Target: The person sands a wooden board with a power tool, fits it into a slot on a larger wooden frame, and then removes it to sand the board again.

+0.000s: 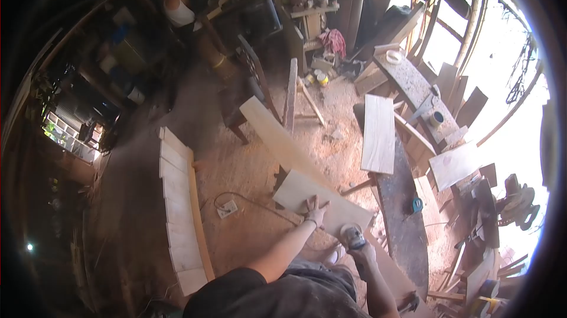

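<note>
My left hand (316,211) lies flat on a pale wooden board (295,190), its fingers spread. In my right hand (364,253) is a power sander (353,236), gripped by its body, with its round head on the board near the right end. The exact kind of sander is hard to make out at this size. Beneath the pale board runs a longer plank (269,130), which sticks out beyond it toward the upper left.
Left of me stands a row of pale boards (177,211). A white socket box (227,208) with a cord lies on the dusty floor. To the right, a dark bench (401,217) bears a tape measure (417,204) and another board (378,135). A person (178,10) stands far back.
</note>
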Tool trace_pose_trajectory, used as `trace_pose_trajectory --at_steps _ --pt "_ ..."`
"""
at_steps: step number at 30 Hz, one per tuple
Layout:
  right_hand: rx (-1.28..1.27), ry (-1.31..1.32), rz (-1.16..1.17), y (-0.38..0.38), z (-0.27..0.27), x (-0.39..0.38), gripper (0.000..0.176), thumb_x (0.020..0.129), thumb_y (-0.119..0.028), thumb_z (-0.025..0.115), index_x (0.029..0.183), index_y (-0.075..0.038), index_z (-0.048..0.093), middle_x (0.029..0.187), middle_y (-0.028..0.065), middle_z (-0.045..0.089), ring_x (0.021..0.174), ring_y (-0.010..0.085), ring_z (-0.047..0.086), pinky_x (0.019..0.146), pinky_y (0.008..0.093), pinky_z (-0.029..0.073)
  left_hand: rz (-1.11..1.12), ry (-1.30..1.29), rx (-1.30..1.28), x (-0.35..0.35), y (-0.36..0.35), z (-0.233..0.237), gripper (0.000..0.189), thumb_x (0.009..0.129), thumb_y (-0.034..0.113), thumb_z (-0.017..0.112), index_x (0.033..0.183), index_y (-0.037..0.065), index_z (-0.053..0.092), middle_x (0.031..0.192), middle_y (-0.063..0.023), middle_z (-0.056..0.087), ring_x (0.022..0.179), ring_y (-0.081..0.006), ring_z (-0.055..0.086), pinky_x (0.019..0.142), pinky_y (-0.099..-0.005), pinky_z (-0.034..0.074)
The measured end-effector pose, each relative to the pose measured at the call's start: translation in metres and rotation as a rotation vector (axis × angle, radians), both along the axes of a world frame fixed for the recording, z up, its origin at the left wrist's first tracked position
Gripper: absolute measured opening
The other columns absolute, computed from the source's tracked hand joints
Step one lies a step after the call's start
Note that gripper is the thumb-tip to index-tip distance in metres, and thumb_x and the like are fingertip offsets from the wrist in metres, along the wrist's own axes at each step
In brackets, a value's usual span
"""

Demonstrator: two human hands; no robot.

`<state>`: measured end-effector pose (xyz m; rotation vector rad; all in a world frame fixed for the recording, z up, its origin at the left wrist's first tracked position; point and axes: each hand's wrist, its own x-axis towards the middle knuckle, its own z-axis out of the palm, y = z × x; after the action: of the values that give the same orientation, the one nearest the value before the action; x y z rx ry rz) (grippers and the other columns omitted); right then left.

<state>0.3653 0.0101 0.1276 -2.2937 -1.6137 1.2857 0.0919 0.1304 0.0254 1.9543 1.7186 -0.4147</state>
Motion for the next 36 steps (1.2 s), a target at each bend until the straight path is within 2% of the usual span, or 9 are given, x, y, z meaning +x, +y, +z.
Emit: trace_pose_trajectory --at_steps 2,5,10,13,14,15,18,20,36 --pt "0.024 0.01 -0.033 0.007 0.013 0.016 0.065 0.059 -0.043 0.09 0.109 -0.007 0.072 0.103 0.0179 0.076 0.096 0.0327 0.074 0.085 0.0445 0.058 -0.057 0.012 0.046 -0.003 0.004 -0.012 0.14 0.056 0.044 0.098 0.163 0.047 0.007 0.169 -0.0231 -0.014 0.148 -0.063 -0.011 0.114 -0.0782 0.019" --pt "0.07 0.052 -0.156 0.005 0.016 0.008 0.064 0.06 -0.042 0.09 0.111 -0.007 0.072 0.106 0.0176 0.075 0.099 0.0327 0.073 0.087 0.0446 0.057 0.108 0.011 -0.204 0.007 0.005 0.058 0.137 0.059 0.048 0.096 0.164 0.043 0.008 0.169 -0.0255 -0.012 0.153 -0.0532 -0.014 0.113 -0.0823 0.011" --pt "0.158 0.139 -0.06 -0.018 0.003 -0.022 0.062 0.068 -0.042 0.085 0.117 -0.006 0.073 0.11 0.0193 0.075 0.104 0.0363 0.072 0.089 0.0459 0.056 -0.019 0.024 0.033 -0.013 0.009 -0.027 0.121 0.065 0.053 0.091 0.16 0.052 0.017 0.171 -0.0153 -0.013 0.152 -0.0547 -0.012 0.109 -0.0834 0.02" --pt "-0.001 0.259 -0.337 -0.011 0.053 -0.025 0.049 0.079 -0.032 0.081 0.117 -0.002 0.073 0.109 0.0179 0.075 0.104 0.028 0.071 0.086 0.0397 0.055 0.049 0.006 -0.007 -0.007 0.003 0.042 0.121 0.064 0.055 0.09 0.161 0.048 0.018 0.171 -0.0165 -0.002 0.153 -0.055 0.0 0.115 -0.0748 0.024" --pt "0.038 0.227 -0.401 -0.009 0.059 -0.026 0.049 0.083 -0.046 0.077 0.115 -0.009 0.074 0.109 0.0168 0.076 0.102 0.0317 0.073 0.084 0.0436 0.056 0.012 -0.065 0.051 -0.016 0.002 0.004 0.123 0.064 0.053 0.092 0.161 0.048 0.017 0.171 -0.0159 0.0 0.152 -0.0552 0.003 0.113 -0.0752 0.027" --pt "0.21 0.101 -0.249 -0.006 0.042 -0.012 0.045 0.083 -0.044 0.076 0.113 -0.011 0.074 0.109 0.0172 0.075 0.102 0.0324 0.072 0.084 0.0442 0.056 0.01 0.0 0.017 -0.01 0.003 0.04 0.124 0.063 0.052 0.094 0.161 0.048 0.018 0.171 -0.0159 0.001 0.152 -0.0555 0.003 0.112 -0.0756 0.029" --pt "-0.046 -0.054 -0.258 -0.005 0.022 -0.004 0.063 0.064 -0.043 0.085 0.116 -0.011 0.072 0.109 0.0191 0.074 0.105 0.0361 0.071 0.088 0.0476 0.056 -0.003 -0.087 0.032 -0.017 0.001 0.01 0.134 0.057 0.054 0.096 0.162 0.049 0.012 0.171 -0.0182 -0.004 0.152 -0.0564 -0.001 0.111 -0.0776 0.029" --pt "-0.047 -0.029 -0.331 -0.01 0.033 -0.032 0.063 0.063 -0.041 0.086 0.114 -0.007 0.071 0.108 0.0217 0.074 0.103 0.039 0.071 0.091 0.0471 0.056 -0.005 -0.002 -0.096 -0.008 0.005 0.055 0.138 0.056 0.054 0.096 0.163 0.047 0.008 0.17 -0.0221 -0.01 0.152 -0.0577 -0.002 0.116 -0.0721 0.027" --pt "-0.079 -0.075 -0.378 -0.037 0.055 -0.007 0.06 0.067 -0.039 0.083 0.11 0.0 0.065 0.098 0.0234 0.074 0.093 0.0384 0.074 0.085 0.046 0.058 -0.047 -0.01 -0.106 -0.008 0.011 0.054 0.134 0.06 0.057 0.093 0.164 0.043 0.009 0.169 -0.0257 -0.012 0.149 -0.0629 -0.003 0.124 -0.061 0.02"
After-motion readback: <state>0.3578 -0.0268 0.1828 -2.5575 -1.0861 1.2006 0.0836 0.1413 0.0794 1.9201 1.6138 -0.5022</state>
